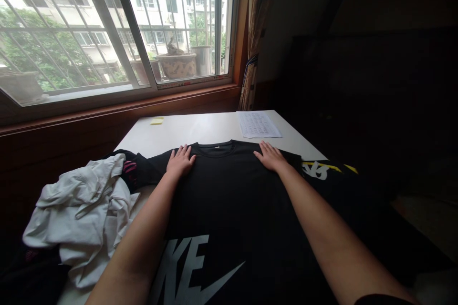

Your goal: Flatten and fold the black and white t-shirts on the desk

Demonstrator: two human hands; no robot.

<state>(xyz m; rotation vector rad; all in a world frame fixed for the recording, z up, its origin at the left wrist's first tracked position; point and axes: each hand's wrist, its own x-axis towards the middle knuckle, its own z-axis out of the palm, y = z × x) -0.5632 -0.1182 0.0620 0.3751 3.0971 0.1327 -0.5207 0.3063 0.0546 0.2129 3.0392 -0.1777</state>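
A black T-shirt with grey lettering and a swoosh lies spread on the white table, its collar toward the window. My left hand rests flat on the shirt's left shoulder, fingers spread. On the right shoulder, my right hand lies flat as well, with its fingers stretched out. Neither hand grips the cloth. The lower part of the shirt runs out of view at the bottom.
To the left is a crumpled white garment with dark clothing around it. A dark garment with a white and yellow print lies at the right. Printed sheets and a yellow sticky note are at the table's far side, below a barred window.
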